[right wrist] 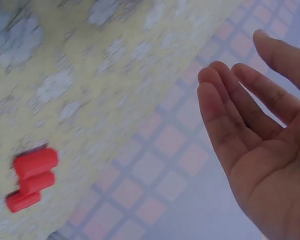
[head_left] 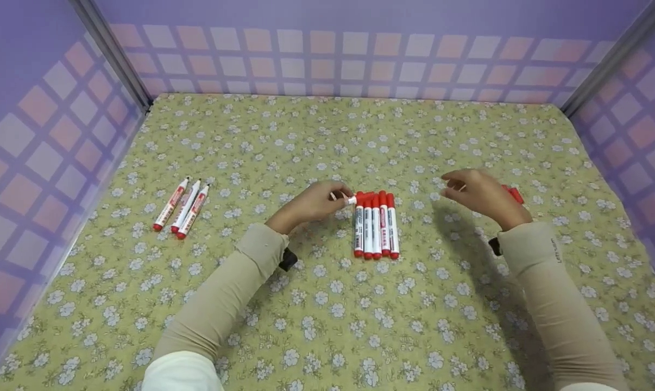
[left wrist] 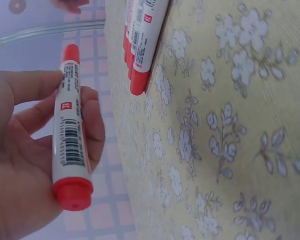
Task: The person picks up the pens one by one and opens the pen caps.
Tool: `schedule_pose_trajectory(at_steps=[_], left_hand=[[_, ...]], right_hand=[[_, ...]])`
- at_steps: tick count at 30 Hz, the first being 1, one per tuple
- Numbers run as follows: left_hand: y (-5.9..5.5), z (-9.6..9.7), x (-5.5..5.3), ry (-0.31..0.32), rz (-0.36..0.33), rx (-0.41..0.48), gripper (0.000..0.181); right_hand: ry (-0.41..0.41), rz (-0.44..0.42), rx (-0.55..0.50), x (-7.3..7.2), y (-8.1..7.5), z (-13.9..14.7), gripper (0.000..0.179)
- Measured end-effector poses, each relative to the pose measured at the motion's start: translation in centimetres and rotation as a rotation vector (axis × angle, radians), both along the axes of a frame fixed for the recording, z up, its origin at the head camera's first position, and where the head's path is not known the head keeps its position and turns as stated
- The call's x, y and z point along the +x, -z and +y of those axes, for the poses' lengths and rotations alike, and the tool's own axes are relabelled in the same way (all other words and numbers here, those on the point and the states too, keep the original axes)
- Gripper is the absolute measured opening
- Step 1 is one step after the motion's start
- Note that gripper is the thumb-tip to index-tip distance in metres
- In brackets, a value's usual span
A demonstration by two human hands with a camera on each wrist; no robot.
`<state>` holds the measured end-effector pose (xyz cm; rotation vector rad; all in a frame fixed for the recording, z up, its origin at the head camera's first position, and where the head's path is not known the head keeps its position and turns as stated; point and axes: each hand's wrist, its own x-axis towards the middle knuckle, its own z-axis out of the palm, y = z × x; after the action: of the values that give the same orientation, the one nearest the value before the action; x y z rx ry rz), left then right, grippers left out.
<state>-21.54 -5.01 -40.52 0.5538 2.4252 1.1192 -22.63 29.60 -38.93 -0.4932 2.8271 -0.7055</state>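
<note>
Gripping a red-capped marker [left wrist: 69,125], the left hand [head_left: 315,202] clamps its fingers round the barrel; five capped markers [head_left: 377,228] lie just right of them, three uncapped markers [head_left: 184,209] well left. The right hand [head_left: 478,195] holds fingers and thumb apart, three red caps [right wrist: 36,182] outward of them.

Smooth plastic against matt cloth on my feeds.
The marker [left wrist: 67,142] in the left wrist view looks to me like smooth, faintly shiny plastic, and the red caps [right wrist: 36,162] in the right wrist view look like smooth plastic too. I read the table cover [head_left: 327,326] as matt printed cloth, the sleeves [head_left: 235,288] as matt fabric, the walls [head_left: 360,16] as smooth sheeting, the posts [head_left: 110,49] as grey metal.
</note>
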Motion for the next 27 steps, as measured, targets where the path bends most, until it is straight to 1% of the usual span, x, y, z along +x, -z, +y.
schedule_pose_trajectory(at_steps=[2, 6, 10, 16, 18, 22, 27], left_hand=[[-0.1, 0.0, 0.1, 0.029, 0.047, 0.002, 0.029], [-0.4, 0.0, 0.4, 0.077, 0.132, 0.003, 0.027], [-0.9, 0.1, 0.8, 0.107, 0.232, -0.039, 0.027], [-1.5, 0.5, 1.5, 0.139, 0.369, -0.104, 0.026], [-1.6, 0.6, 1.6, 0.145, 0.4, -0.111, 0.026], [-1.7, 0.7, 1.7, 0.156, 0.442, -0.105, 0.025], [-1.9, 0.7, 2.0, 0.185, 0.526, -0.113, 0.025]], right_hand=[[-0.056, 0.011, 0.004, 0.1, -0.1, -0.9, 0.043], [-0.177, 0.059, 0.013, 0.5, -0.7, -2.7, 0.042], [-0.28, 0.122, 0.005, 1.2, -1.3, -4.5, 0.043], [-0.339, 0.152, -0.016, 2.0, -2.2, -6.7, 0.042], [-0.359, 0.156, -0.017, 2.2, -2.4, -7.4, 0.042], [-0.395, 0.158, -0.015, 2.5, -2.6, -8.7, 0.04], [-0.444, 0.174, -0.006, 2.6, -2.5, -10.0, 0.039]])
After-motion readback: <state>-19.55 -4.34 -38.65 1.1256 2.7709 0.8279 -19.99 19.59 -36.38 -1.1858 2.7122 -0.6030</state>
